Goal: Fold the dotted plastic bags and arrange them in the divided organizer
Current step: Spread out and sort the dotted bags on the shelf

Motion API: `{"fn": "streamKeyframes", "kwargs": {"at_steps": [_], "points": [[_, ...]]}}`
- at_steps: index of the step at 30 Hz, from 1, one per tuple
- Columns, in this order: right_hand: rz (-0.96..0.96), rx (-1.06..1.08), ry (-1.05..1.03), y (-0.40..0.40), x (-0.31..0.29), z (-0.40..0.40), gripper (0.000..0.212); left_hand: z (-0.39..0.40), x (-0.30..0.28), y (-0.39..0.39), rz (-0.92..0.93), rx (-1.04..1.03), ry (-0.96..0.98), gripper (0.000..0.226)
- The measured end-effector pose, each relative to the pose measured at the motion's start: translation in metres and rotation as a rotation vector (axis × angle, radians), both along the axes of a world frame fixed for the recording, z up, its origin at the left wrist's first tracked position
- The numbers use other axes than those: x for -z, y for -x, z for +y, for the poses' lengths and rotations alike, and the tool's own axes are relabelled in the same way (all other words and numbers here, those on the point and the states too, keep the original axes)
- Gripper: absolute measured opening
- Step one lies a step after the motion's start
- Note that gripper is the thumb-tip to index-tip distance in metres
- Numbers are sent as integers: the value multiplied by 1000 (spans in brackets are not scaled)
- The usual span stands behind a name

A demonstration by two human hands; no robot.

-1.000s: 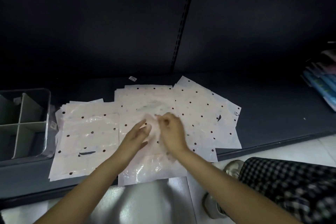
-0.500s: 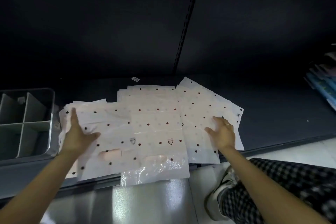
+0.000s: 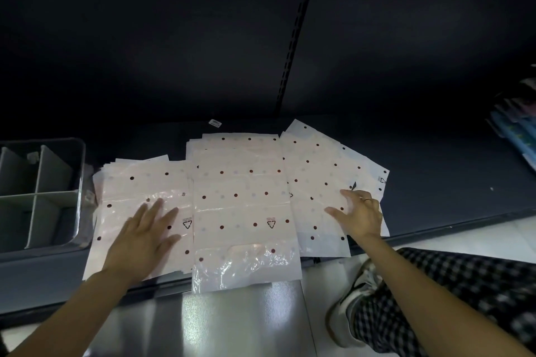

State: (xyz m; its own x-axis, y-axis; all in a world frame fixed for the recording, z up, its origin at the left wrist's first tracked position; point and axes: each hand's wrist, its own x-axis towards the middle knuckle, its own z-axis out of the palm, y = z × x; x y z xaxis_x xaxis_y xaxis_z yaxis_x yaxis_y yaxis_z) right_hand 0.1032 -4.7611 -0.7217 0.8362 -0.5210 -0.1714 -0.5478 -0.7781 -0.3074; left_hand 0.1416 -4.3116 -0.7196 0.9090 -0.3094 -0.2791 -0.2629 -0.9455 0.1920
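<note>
Three overlapping stacks of pale pink dotted plastic bags lie flat on a dark shelf: a left stack (image 3: pixel 136 182), a middle stack (image 3: pixel 240 182) whose front edge hangs over the shelf lip, and a right stack (image 3: pixel 319 165). My left hand (image 3: pixel 142 238) lies flat, fingers spread, on the left stack. Over on the right stack rests my right hand (image 3: pixel 359 214), fingers spread, a ring on one finger. Neither hand holds a bag. The clear divided organizer (image 3: pixel 78 171) with grey partitions stands at the far left, with nothing showing in its compartments.
The dark shelf (image 3: pixel 435 188) runs back to a black rear wall. A small white label (image 3: pixel 215 123) lies behind the bags. Blue packaged goods (image 3: pixel 519 136) sit at the far right. Below the shelf lip are a shiny metal panel (image 3: pixel 220 319), my checked trouser leg and shoe (image 3: pixel 351 307).
A second ago both hands met over the middle stack, pinching a bag. They parted outward to the side stacks; since half a second ago my left hand slid right and nearer.
</note>
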Motion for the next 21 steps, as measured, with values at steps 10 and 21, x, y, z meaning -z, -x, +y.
{"fn": "streamKeyframes", "kwargs": {"at_steps": [10,21], "points": [[-62,11,-73,6,3,-11,40,3,11,-1,110,-23,-3,74],[-146,52,-76,-8,-9,-11,14,7,16,-5,138,-24,14,77]]}}
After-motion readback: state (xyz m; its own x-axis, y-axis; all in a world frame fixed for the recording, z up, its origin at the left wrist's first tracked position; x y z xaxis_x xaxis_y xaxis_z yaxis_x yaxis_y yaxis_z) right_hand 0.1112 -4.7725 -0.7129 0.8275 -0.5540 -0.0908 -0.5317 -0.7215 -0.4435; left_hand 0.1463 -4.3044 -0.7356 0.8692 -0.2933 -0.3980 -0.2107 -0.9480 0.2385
